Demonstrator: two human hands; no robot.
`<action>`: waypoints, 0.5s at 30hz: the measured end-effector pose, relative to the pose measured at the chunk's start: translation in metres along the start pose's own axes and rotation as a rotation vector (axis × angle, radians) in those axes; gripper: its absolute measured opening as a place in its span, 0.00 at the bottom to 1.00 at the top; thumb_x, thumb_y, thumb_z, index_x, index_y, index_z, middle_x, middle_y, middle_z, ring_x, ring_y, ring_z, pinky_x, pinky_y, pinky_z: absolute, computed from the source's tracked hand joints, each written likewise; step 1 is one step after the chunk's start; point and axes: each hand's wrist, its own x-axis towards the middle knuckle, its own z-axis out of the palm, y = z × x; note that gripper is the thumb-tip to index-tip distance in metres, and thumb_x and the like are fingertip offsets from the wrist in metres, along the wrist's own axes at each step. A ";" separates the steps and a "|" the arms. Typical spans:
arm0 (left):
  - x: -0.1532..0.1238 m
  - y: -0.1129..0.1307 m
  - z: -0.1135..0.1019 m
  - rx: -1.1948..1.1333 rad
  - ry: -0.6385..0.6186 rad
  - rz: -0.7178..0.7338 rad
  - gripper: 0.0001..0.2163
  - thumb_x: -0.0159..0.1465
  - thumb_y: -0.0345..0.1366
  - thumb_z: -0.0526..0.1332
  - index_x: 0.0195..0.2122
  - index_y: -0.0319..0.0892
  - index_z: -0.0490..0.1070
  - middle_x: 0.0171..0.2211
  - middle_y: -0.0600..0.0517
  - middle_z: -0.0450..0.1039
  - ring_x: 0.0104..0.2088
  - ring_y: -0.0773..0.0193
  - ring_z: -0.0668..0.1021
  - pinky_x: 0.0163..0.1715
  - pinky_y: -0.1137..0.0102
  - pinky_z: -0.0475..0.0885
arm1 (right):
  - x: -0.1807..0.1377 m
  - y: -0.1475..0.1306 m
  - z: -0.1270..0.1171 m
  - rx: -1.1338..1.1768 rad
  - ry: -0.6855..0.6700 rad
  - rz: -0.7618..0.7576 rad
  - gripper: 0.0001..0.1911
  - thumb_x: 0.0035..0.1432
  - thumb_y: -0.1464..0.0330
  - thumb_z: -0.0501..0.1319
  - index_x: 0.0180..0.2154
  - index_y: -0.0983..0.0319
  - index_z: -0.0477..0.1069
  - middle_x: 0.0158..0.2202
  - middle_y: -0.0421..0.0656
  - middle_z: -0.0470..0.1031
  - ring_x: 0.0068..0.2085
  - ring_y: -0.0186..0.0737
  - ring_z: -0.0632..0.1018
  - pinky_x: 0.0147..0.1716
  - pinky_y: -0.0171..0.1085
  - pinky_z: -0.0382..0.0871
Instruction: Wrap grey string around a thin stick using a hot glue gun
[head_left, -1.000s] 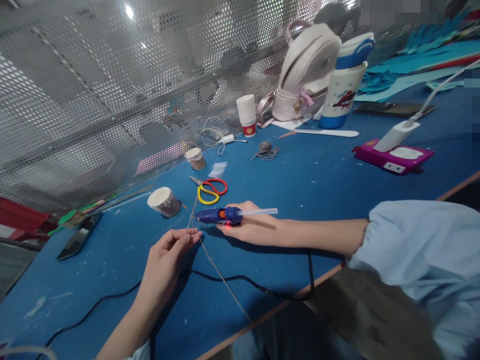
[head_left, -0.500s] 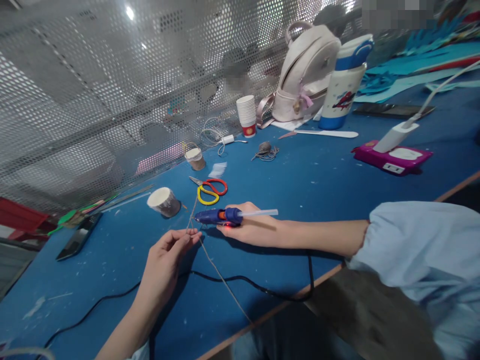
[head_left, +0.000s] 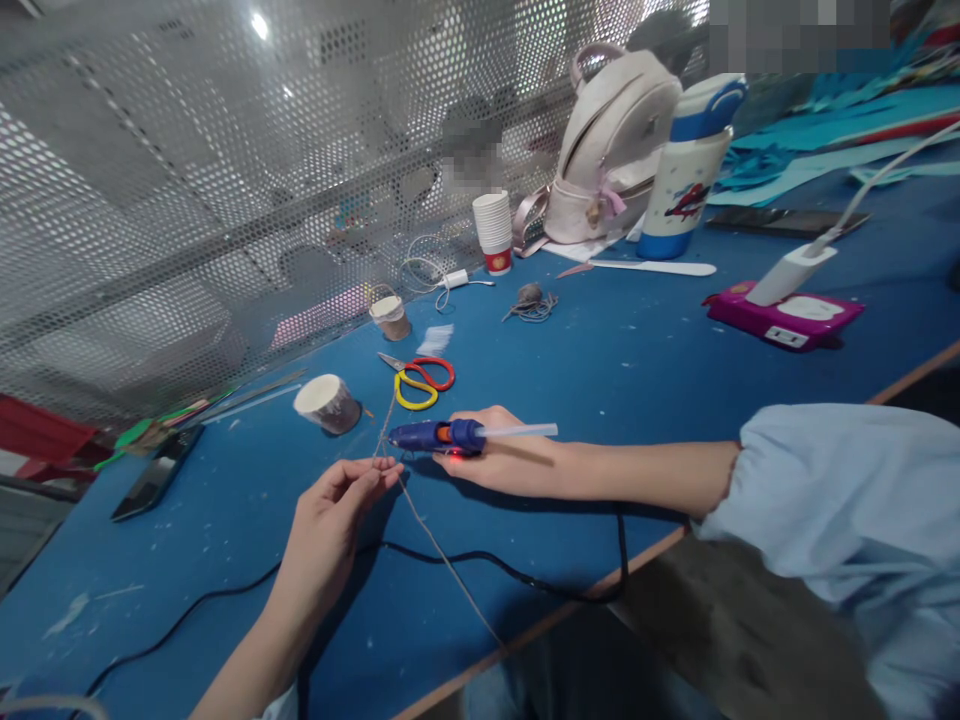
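Observation:
My left hand (head_left: 341, 505) pinches a thin grey-brown string (head_left: 442, 552) between thumb and fingers. One length of it runs down over the table's front edge, and twisted strands extend up from the fingertips toward the scissors. My right hand (head_left: 506, 455) is wrapped around a blue hot glue gun (head_left: 431, 434), whose red light glows. A clear glue stick (head_left: 521, 430) pokes out of its back end. The gun's nozzle is close to the string just above my left fingertips; whether they touch I cannot tell. Scissors (head_left: 416, 383) with red and yellow handles lie beyond the gun.
A white-topped cup (head_left: 327, 404) and a smaller cup with a handle (head_left: 390, 318) stand behind. A black cord (head_left: 480, 556) crosses the blue table. Farther back are grey yarn (head_left: 530, 302), stacked paper cups (head_left: 493, 232), a bottle (head_left: 686, 170) and a backpack (head_left: 615, 150). A purple power strip (head_left: 787, 315) lies right.
Almost nothing differs. Both hands keep their places, the left on the string and the right on the glue gun, with at most a slight shift of the gun.

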 end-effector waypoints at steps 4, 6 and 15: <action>0.000 -0.001 0.000 -0.014 -0.008 0.007 0.09 0.52 0.39 0.68 0.25 0.39 0.74 0.37 0.47 0.78 0.42 0.57 0.79 0.52 0.62 0.68 | 0.003 0.005 0.000 0.012 0.032 0.016 0.08 0.53 0.66 0.58 0.26 0.64 0.66 0.24 0.38 0.69 0.24 0.31 0.68 0.24 0.30 0.55; 0.000 -0.001 0.000 -0.008 -0.009 0.005 0.09 0.52 0.39 0.68 0.25 0.39 0.74 0.37 0.47 0.78 0.42 0.57 0.79 0.52 0.62 0.68 | 0.002 0.003 0.000 -0.009 0.028 0.014 0.08 0.53 0.66 0.58 0.26 0.64 0.66 0.23 0.38 0.68 0.23 0.30 0.67 0.23 0.30 0.54; 0.000 0.001 0.000 0.007 -0.008 0.004 0.08 0.52 0.38 0.68 0.24 0.39 0.74 0.37 0.48 0.78 0.41 0.60 0.79 0.51 0.65 0.68 | -0.001 0.000 0.000 -0.029 -0.008 -0.026 0.08 0.55 0.67 0.59 0.26 0.64 0.67 0.23 0.39 0.70 0.23 0.30 0.67 0.24 0.30 0.54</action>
